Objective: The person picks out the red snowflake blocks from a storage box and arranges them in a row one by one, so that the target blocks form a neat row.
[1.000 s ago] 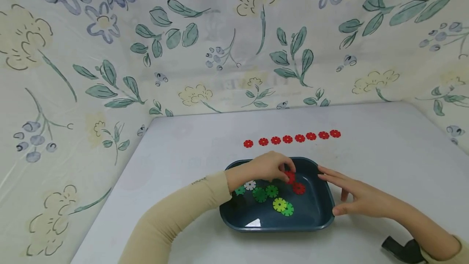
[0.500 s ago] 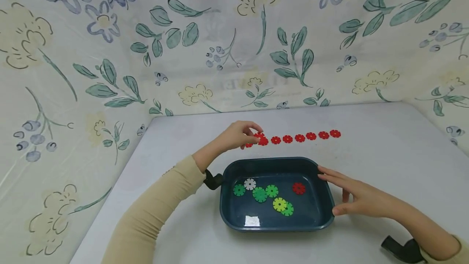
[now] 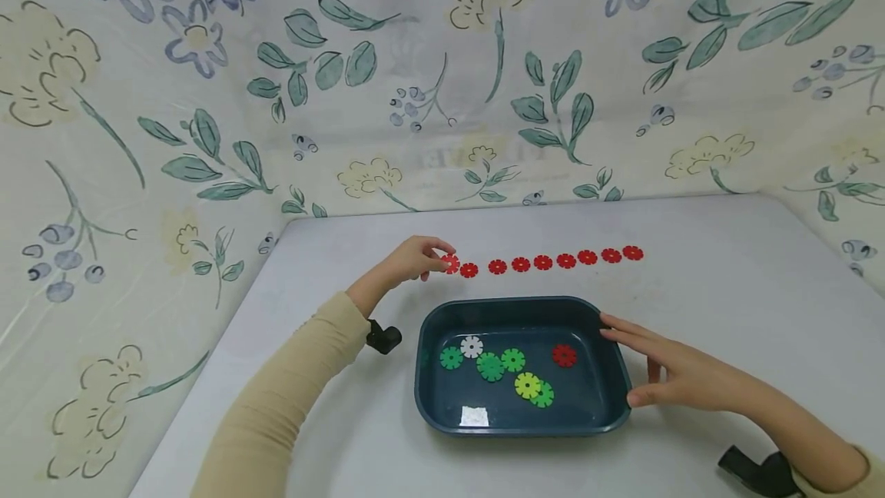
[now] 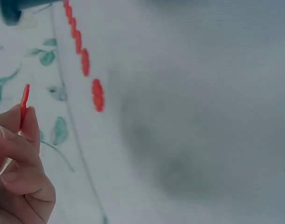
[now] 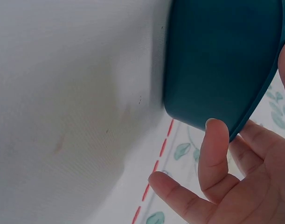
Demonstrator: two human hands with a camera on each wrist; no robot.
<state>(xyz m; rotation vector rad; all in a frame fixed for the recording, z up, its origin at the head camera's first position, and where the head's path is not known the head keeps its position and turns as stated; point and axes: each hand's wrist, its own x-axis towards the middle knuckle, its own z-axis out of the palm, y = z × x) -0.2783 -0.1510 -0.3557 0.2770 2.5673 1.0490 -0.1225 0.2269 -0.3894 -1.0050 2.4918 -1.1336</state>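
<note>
My left hand [image 3: 409, 260] pinches a red notched disc [image 3: 451, 263] between thumb and fingertips, at the left end of a row of red discs [image 3: 542, 262] on the table. In the left wrist view the pinched disc [image 4: 24, 105] is seen edge-on, apart from the row. A dark blue tray [image 3: 522, 426] stands in front of the row. Inside it lie one red disc [image 3: 564, 356], a white disc [image 3: 472, 346], a yellow-green disc [image 3: 528, 385] and several green discs [image 3: 490, 366]. Spread loosely, my right hand [image 3: 691, 376] touches the tray's right side with thumb and fingertips.
The white table [image 3: 346, 436] reaches back to a flower-patterned cloth [image 3: 429, 98] that hangs behind and at the sides. Black wrist-worn pieces show at the left wrist [image 3: 383, 337] and the right wrist [image 3: 760, 471].
My left hand has taken a red disc out of the tray, carried it back over the row and moved left to the row's left end. The right hand stays at the tray.
</note>
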